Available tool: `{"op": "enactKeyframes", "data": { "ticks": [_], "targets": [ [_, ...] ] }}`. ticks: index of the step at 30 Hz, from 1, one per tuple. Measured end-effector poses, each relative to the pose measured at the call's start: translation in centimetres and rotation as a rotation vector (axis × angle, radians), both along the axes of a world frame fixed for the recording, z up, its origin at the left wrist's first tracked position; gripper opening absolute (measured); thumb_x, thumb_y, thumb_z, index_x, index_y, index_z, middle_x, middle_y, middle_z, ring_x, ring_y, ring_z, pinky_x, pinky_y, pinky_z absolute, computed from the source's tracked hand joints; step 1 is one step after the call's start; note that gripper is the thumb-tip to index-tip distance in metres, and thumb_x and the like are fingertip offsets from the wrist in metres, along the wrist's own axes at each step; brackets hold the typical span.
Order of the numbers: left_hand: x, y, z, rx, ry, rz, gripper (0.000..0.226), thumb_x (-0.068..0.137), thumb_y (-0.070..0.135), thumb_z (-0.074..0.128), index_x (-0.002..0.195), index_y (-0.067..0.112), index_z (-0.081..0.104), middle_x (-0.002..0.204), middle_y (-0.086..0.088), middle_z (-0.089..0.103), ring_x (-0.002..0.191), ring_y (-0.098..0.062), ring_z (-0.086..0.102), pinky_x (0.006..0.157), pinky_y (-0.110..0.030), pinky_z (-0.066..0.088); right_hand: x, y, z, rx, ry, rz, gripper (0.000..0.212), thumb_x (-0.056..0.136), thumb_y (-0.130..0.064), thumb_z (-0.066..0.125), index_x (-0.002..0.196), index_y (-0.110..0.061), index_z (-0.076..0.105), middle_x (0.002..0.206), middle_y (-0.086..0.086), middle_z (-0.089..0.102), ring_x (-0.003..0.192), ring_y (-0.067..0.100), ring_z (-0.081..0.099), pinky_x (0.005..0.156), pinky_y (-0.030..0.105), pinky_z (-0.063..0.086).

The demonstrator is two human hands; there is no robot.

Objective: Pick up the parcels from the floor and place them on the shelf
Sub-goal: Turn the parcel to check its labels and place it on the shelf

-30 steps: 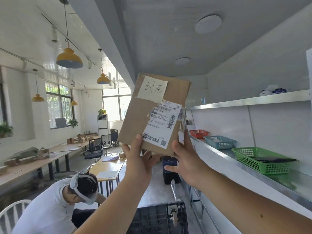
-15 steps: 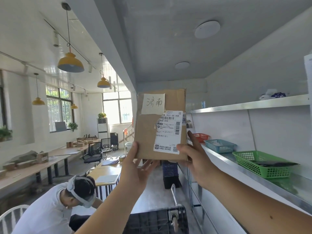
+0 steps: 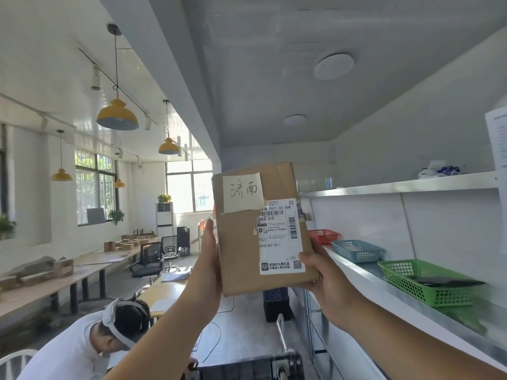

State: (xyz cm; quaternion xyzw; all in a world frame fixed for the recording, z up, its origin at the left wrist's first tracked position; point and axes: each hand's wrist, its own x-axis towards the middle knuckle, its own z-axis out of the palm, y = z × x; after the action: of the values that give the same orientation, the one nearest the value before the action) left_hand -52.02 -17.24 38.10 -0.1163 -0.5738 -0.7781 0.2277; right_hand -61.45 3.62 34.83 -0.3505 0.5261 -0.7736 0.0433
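Cardboard parcel (image 3: 247, 237) pinched between both hands, up at head height in front of the shelf (image 3: 389, 286) and clear of it, not yet set down. Left hand (image 3: 209, 266) flat against the parcel's left edge, fingers straight up along the side, thumb hidden behind. Right hand (image 3: 319, 275) clamped on the lower right corner, thumb pressed over the front just beside the printed shipping label (image 3: 279, 237), fingers out of sight behind the box. Now close to upright with only a slight lean, where a second ago tilted hard to the right; lower in view than half a second ago, and nearer the camera. Handwritten paper note (image 3: 242, 192) taped at upper left, overlapping the label's top corner. To the right, on the middle shelf board: green basket (image 3: 428, 283) nearest, blue basket (image 3: 356, 250) behind it, red basket (image 3: 323, 236) farthest, partly hidden by the parcel. Upper shelf board (image 3: 397, 186) above, small white-and-blue item on it, too blurred to name. Lower left, a seated person (image 3: 82, 349) wearing a head strap. Black cart (image 3: 252, 368) at bottom edge
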Motion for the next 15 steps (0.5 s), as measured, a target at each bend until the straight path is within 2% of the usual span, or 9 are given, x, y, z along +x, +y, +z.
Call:
{"op": "enactKeyframes", "data": {
  "ticks": [2, 4, 6, 8, 10, 12, 15],
  "targets": [
    [0.3, 0.9, 0.4, -0.025, 0.004, 0.006, 0.078, 0.076, 0.088, 0.054, 0.134, 0.040, 0.074, 0.139, -0.003, 0.075, 0.119, -0.024, 0.076, 0.082, -0.041, 0.067, 0.2, 0.1, 0.0, 0.001, -0.009, -0.011, 0.060, 0.076, -0.025, 0.066, 0.134, -0.038, 0.064, 0.124, -0.003, 0.081, 0.111, 0.017, 0.077, 0.085, 0.039, 0.058],
    [-0.2, 0.9, 0.1, -0.012, -0.011, -0.004, 0.087, 0.073, 0.084, 0.061, 0.144, 0.034, 0.067, 0.137, -0.005, 0.076, 0.115, -0.026, 0.078, 0.075, -0.041, 0.068, 0.1, 0.0, 0.0, -0.012, -0.015, -0.021, 0.062, 0.074, -0.022, 0.074, 0.134, -0.036, 0.065, 0.123, -0.004, 0.081, 0.109, 0.015, 0.077, 0.088, 0.039, 0.055],
    [-0.4, 0.7, 0.0, -0.029, -0.004, 0.016, 0.087, 0.082, 0.079, 0.061, 0.155, 0.033, 0.053, 0.141, -0.006, 0.073, 0.121, -0.030, 0.075, 0.079, -0.045, 0.067, 0.5, -0.1, 0.0, -0.037, -0.036, -0.031, 0.054, 0.081, -0.038, 0.072, 0.134, -0.033, 0.066, 0.127, -0.003, 0.080, 0.117, 0.015, 0.075, 0.095, 0.039, 0.053],
    [-0.6, 0.3, -0.2, -0.033, 0.001, 0.013, 0.077, 0.091, 0.075, 0.056, 0.155, 0.031, 0.054, 0.144, -0.009, 0.071, 0.125, -0.033, 0.073, 0.083, -0.048, 0.066, 0.6, -0.2, 0.1, -0.048, -0.059, -0.054, 0.056, 0.084, -0.060, 0.059, 0.132, -0.032, 0.071, 0.131, -0.001, 0.078, 0.122, 0.016, 0.072, 0.103, 0.041, 0.050],
    [-0.6, 0.2, -0.3, -0.020, -0.014, 0.001, 0.069, 0.097, 0.075, 0.049, 0.147, 0.030, 0.064, 0.141, -0.009, 0.073, 0.124, -0.035, 0.073, 0.083, -0.051, 0.066, 0.6, -0.3, 0.7, -0.080, -0.098, -0.084, 0.056, 0.089, -0.067, 0.050, 0.121, -0.032, 0.080, 0.129, 0.002, 0.079, 0.122, 0.021, 0.073, 0.106, 0.046, 0.050],
    [-0.8, 0.3, 0.0, 0.000, -0.024, 0.012, 0.065, 0.099, 0.076, 0.043, 0.135, 0.033, 0.074, 0.134, -0.008, 0.077, 0.117, -0.033, 0.077, 0.078, -0.050, 0.067, 0.3, -0.2, 1.9, -0.117, -0.172, -0.102, 0.048, 0.097, -0.063, 0.054, 0.104, -0.028, 0.086, 0.126, 0.005, 0.079, 0.119, 0.027, 0.074, 0.104, 0.049, 0.051],
    [-0.5, 0.9, 0.7, 0.018, -0.061, 0.017, 0.065, 0.100, 0.078, 0.035, 0.113, 0.039, 0.085, 0.123, -0.004, 0.082, 0.106, -0.029, 0.081, 0.066, -0.047, 0.067, 0.0, -0.2, 3.5, -0.101, -0.228, -0.121, 0.050, 0.104, -0.057, 0.049, 0.087, -0.030, 0.088, 0.115, 0.003, 0.082, 0.103, 0.024, 0.080, 0.091, 0.042, 0.058]
  ]
}}
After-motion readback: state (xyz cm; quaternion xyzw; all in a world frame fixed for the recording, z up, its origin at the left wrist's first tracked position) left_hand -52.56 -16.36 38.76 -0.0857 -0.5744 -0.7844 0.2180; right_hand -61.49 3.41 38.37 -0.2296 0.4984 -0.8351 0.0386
